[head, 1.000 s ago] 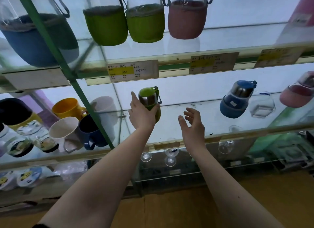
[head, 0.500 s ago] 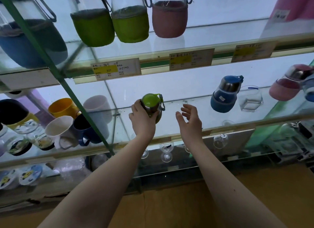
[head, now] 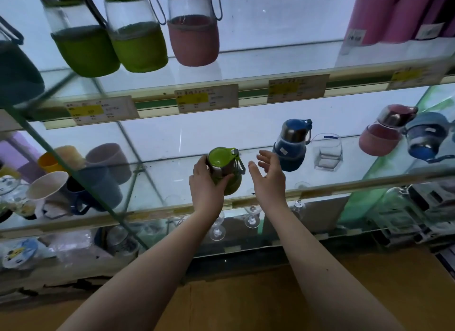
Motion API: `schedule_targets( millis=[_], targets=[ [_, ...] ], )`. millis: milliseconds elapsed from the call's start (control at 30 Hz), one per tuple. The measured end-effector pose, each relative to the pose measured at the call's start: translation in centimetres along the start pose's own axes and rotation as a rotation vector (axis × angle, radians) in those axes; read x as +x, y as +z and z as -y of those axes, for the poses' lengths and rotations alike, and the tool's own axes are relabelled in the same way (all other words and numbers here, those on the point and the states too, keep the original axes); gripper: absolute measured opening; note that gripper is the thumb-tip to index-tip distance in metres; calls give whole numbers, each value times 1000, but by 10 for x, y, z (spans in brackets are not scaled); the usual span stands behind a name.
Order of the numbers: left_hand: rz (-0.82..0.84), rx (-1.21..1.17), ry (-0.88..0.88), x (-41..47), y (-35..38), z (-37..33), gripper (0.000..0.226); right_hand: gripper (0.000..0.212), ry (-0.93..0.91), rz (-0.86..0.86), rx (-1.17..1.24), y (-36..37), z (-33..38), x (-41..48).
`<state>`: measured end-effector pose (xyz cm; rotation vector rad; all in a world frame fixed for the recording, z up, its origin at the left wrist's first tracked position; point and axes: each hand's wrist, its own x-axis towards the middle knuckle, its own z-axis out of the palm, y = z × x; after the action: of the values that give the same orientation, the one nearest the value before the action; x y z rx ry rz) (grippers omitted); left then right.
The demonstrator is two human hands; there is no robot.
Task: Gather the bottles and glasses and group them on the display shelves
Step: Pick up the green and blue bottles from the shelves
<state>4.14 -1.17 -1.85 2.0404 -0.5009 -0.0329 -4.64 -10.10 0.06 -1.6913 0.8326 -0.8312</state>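
Note:
My left hand (head: 206, 185) grips a small green-capped bottle (head: 225, 167) over the middle glass shelf (head: 332, 183). Just right of the bottle, my right hand (head: 267, 179) hovers with fingers relaxed and holds nothing. Further right on the same shelf stand a blue bottle (head: 291, 144), a clear glass (head: 327, 152), a pink bottle (head: 384, 131) and another blue bottle (head: 427, 136). On the upper shelf stand two green-sleeved bottles (head: 110, 37) and a pink-sleeved bottle (head: 193, 31).
Mugs (head: 81, 168) in yellow, white, blue and grey crowd the shelf's left section behind a green slanted post (head: 73, 173). Stemmed glasses (head: 252, 216) stand on the lower shelf. Pink tall flasks (head: 384, 15) are at the upper right. Price tags (head: 206, 98) line the shelf edge.
My left hand has drawn the green bottle toward the front of the shelf and tilted its cap toward me. The view has shifted right, bringing more bottles into sight.

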Motion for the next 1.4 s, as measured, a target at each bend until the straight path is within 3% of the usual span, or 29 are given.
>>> schedule_targets(
  millis=[267,600,767,967,1400],
  targets=[
    [-4,4,4,0,32,-32,63,39,-38,3,1,-44,-3,32],
    [18,87,19,3,55,-43,59,40,-180,-44,-239,-79,-14,79],
    [17,153,21,2,58,-41,65,55,-178,-67,-440,-85,-23,97],
    [79,226,73,7,59,-50,88,67,-151,50,-615,-85,-29,108],
    [-6,260,125,-8,69,-53,78,57,-333,-70,-615,-81,-33,97]
  ],
)
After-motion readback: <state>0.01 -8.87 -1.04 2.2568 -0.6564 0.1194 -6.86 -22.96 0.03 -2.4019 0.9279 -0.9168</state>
